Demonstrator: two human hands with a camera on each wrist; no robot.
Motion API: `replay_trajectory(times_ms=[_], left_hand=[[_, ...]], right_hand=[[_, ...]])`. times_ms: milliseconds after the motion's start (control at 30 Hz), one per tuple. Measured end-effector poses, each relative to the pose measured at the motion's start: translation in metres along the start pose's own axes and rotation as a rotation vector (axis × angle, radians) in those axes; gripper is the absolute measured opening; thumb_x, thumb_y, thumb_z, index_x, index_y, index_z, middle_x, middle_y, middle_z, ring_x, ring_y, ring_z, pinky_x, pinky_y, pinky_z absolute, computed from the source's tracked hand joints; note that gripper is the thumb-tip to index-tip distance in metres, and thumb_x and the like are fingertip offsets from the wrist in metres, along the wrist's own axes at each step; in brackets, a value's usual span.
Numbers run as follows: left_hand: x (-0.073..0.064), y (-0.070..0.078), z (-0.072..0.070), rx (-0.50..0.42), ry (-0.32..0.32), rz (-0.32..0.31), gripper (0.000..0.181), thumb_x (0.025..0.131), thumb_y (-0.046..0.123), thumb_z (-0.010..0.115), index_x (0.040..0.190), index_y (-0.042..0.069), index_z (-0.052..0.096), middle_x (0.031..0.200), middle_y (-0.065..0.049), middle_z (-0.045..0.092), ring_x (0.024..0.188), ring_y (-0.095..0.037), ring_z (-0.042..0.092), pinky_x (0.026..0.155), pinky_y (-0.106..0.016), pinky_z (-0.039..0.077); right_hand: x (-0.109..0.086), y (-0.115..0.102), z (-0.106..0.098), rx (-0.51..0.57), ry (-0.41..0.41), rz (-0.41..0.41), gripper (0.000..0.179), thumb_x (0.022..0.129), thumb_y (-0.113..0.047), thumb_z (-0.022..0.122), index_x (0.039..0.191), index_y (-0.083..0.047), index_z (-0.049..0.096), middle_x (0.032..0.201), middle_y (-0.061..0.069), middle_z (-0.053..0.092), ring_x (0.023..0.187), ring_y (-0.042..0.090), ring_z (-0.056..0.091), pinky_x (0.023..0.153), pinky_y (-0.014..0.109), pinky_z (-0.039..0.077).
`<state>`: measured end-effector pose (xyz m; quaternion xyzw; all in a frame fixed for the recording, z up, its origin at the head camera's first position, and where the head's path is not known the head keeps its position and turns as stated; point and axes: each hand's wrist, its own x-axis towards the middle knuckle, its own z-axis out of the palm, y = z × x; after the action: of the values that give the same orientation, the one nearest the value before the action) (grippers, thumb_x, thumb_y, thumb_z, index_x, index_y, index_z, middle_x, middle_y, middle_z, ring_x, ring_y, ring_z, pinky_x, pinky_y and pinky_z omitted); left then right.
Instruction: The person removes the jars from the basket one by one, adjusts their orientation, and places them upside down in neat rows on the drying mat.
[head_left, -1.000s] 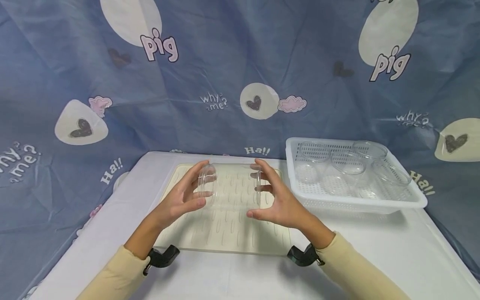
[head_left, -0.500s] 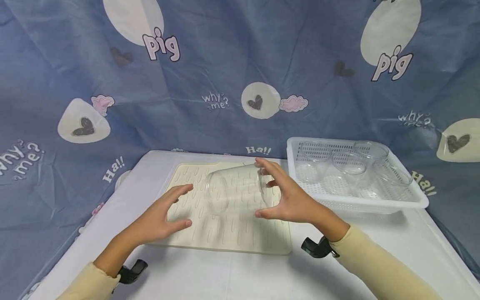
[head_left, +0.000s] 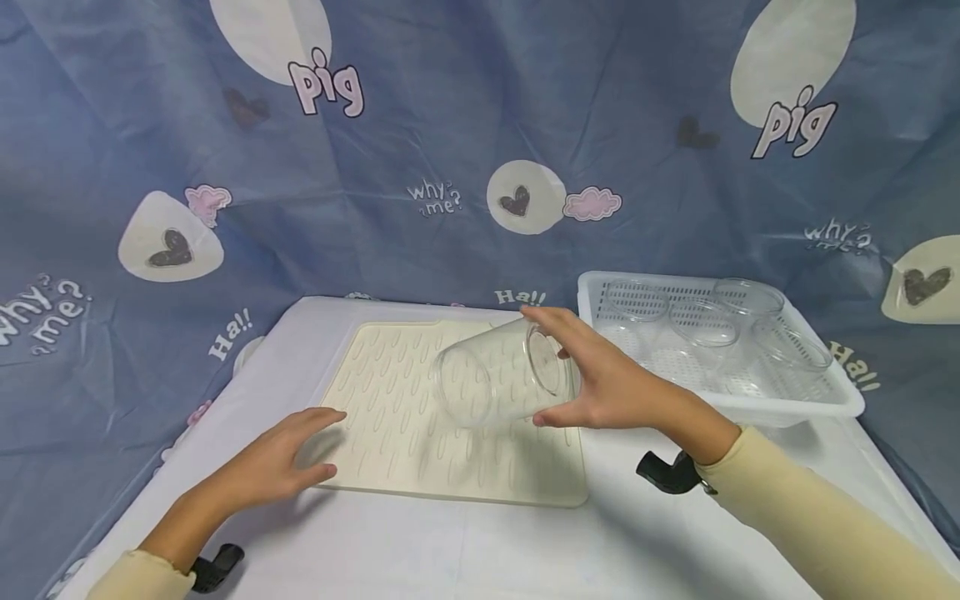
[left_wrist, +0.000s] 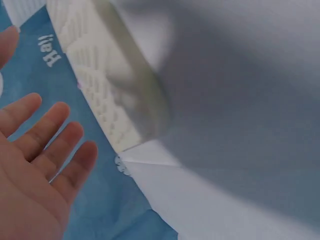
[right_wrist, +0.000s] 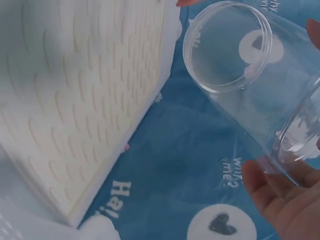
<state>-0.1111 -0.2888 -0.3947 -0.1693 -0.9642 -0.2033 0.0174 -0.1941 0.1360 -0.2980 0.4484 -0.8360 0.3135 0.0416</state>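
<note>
Gripping one end of a clear cup point(head_left: 480, 379), the right hand point(head_left: 603, 387) has its thumb on the near side and its fingers bent round the far side. The cup lies on a slant, nearly sideways, its other end pointing left of that hand and a little toward the person. It is held up off the cream ribbed mat point(head_left: 386, 400), which spreads below and to the left of the right hand.

The left hand point(head_left: 262, 462) stands wide, thumb well apart from loosely extended fingers, near the mat's front left corner; the mat lies ahead and to the right of it, and the cup farther off on the same side.

Beyond the right hand and to its right sits a white perforated basket point(head_left: 825, 410) with four clear cups point(head_left: 705, 325) in it, their round rims upward. Under both hands runs a tabletop point(head_left: 420, 550) in a white cover. A blue curtain point(head_left: 375, 242), printed with hearts and words, hangs behind everything. Just behind each hand, at the wrist beside a pale yellow sleeve point(head_left: 817, 500), is a small black device point(head_left: 663, 473).
</note>
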Motion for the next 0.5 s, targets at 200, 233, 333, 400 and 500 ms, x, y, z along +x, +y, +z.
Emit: replay_trajectory(times_ms=[200,233,333,400,500], left_hand=[[-0.002,-0.012,0.009,0.05,-0.072,-0.027,0.066,0.079,0.027,0.081,0.135,0.002,0.058,0.141,-0.025,0.054,0.13,-0.048,0.051,0.106,-0.063,0.043],[-0.002,-0.013,0.011,0.058,-0.09,-0.032,0.065,0.079,0.027,0.082,0.134,0.001,0.058,0.141,-0.025,0.054,0.13,-0.048,0.051,0.106,-0.062,0.044],[-0.002,-0.016,0.013,0.078,-0.139,-0.041,0.064,0.078,0.026,0.082,0.132,0.0,0.06,0.141,-0.026,0.053,0.129,-0.049,0.051,0.104,-0.062,0.045],[-0.003,-0.017,0.014,0.088,-0.155,-0.051,0.062,0.08,0.025,0.081,0.132,0.0,0.06,0.143,-0.025,0.052,0.13,-0.048,0.051,0.104,-0.061,0.046],[-0.002,-0.021,0.014,0.076,-0.171,-0.06,0.063,0.082,0.027,0.08,0.133,-0.001,0.059,0.145,-0.025,0.049,0.132,-0.049,0.049,0.103,-0.061,0.046]], right_hand=[[0.008,0.004,-0.009,-0.098,-0.016,-0.01,0.114,0.069,-0.033,0.09,0.158,-0.018,0.021,0.155,0.01,0.036,0.14,0.028,0.043,0.109,0.052,0.046],[0.01,0.005,-0.01,-0.113,-0.021,-0.005,0.114,0.069,-0.034,0.09,0.158,-0.018,0.021,0.155,0.011,0.035,0.141,0.029,0.042,0.111,0.054,0.044],[0.016,0.008,-0.013,-0.147,-0.05,0.019,0.113,0.069,-0.036,0.089,0.158,-0.019,0.022,0.156,0.011,0.034,0.142,0.031,0.04,0.113,0.057,0.041],[0.02,0.009,-0.014,-0.163,-0.073,0.043,0.112,0.07,-0.037,0.089,0.158,-0.018,0.023,0.157,0.011,0.032,0.143,0.031,0.04,0.114,0.056,0.04],[0.027,0.011,-0.017,-0.192,-0.095,0.063,0.111,0.07,-0.039,0.089,0.157,-0.017,0.024,0.158,0.012,0.032,0.143,0.031,0.038,0.115,0.056,0.039]])
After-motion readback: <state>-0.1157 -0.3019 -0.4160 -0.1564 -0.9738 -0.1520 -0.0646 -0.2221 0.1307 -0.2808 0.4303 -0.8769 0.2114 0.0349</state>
